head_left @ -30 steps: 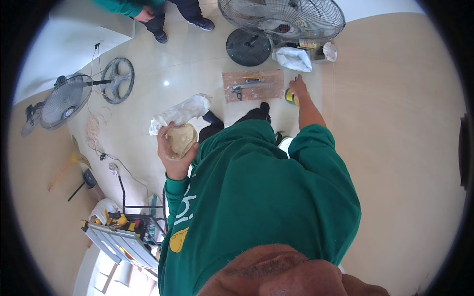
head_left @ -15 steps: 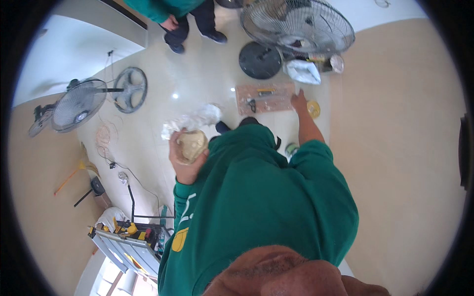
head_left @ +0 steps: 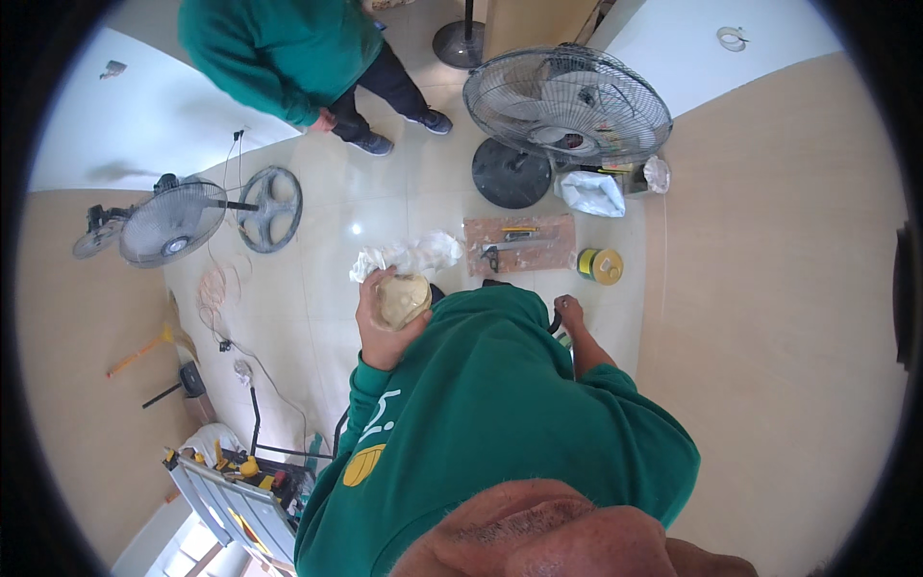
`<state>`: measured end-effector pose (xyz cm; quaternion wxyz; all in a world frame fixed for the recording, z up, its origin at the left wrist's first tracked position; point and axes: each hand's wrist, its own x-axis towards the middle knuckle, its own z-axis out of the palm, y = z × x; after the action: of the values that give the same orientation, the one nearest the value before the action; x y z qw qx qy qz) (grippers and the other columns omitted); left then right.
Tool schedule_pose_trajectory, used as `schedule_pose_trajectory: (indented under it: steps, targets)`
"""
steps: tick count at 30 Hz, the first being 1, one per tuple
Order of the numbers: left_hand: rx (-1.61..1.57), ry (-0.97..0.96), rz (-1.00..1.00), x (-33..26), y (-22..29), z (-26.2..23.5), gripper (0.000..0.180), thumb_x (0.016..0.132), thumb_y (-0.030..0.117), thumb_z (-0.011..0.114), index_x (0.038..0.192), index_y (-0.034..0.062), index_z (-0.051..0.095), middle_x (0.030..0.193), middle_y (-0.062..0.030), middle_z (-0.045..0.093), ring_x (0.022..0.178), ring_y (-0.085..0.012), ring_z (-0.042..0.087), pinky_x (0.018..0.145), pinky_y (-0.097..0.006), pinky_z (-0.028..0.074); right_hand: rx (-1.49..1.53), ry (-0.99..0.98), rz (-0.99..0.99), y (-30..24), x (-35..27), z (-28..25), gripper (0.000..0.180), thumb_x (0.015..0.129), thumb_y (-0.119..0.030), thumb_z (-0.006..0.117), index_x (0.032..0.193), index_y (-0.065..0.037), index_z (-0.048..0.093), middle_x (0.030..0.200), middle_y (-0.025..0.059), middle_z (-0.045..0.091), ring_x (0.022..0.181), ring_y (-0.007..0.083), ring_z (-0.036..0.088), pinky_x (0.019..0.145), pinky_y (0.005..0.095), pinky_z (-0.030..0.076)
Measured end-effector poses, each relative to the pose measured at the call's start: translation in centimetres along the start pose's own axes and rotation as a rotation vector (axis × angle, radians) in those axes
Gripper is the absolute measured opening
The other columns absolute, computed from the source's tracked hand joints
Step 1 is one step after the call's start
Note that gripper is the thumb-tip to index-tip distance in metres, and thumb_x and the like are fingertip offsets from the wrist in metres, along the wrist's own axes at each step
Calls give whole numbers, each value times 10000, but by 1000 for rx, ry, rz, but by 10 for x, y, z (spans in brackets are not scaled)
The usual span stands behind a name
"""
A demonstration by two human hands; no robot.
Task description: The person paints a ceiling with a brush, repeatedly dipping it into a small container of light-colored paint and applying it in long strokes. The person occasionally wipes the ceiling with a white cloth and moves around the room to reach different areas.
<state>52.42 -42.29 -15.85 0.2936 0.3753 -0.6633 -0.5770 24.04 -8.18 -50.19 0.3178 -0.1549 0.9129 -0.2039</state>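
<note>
My left hand (head_left: 377, 332) is raised in front of my green hoodie and grips a round beige object (head_left: 400, 300). Just beyond it on the floor lies a crumpled clear plastic wrap (head_left: 411, 255). My right hand (head_left: 569, 313) hangs lower with curled fingers next to a dark curved thing (head_left: 555, 323); whether it holds it is unclear. Beyond the right hand lie a reddish board (head_left: 543, 252) with hand tools on it and a yellow roll (head_left: 605, 265).
A large standing fan (head_left: 567, 104) with a black round base (head_left: 510, 173) stands ahead, a white bag (head_left: 591, 192) beside it. A smaller fan (head_left: 171, 223) and loose grille (head_left: 271, 208) lie left. Another person (head_left: 288, 53) in green stands beyond. A tool cart (head_left: 236, 490) is at lower left.
My right hand has drawn back from the yellow roll and board toward my body. The left hand keeps hold of the round beige object. The view has lifted and shows more floor ahead.
</note>
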Motion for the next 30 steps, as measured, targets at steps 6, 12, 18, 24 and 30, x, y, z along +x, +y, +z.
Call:
schedule_pose_trajectory:
  steps: [6,12,18,24,30]
  targets:
    - [-25,-15,-29,3,-2,31,826,670,95,887,1387,-2,489,1279,-140,612,1178,-231,619,1034,-362,491,190,32,75,16,26,4,322,938,-333,616,994,-34,722,1004,226,735,973,426,698,872,500,550]
    - [-33,20,-38,4,-3,44,816,674,92,880,1386,0,493,1288,-138,614,1168,-232,622,1039,-364,491,180,55,27,19,46,-5,341,954,-333,592,982,-20,723,968,245,732,949,427,706,854,488,554]
    - [-170,-27,-71,22,-12,29,803,682,90,882,1379,0,493,1274,-127,611,1169,-227,617,1038,-364,490,193,63,140,3,53,0,343,959,-331,576,1007,-29,732,997,239,733,976,425,700,877,486,550]
    - [-1,-147,-20,77,-31,-32,803,684,69,881,1383,10,491,1251,-122,621,1161,-228,622,1041,-361,492,206,161,70,-48,30,31,349,964,-329,573,1047,-30,732,1016,233,735,990,428,698,897,492,543]
    - [-26,-252,-85,122,-39,-100,803,669,57,891,1375,11,510,1299,-127,595,1192,-233,599,1054,-367,478,336,284,75,-130,-2,72,312,977,-292,581,1057,-19,708,997,238,732,973,427,703,866,482,549]
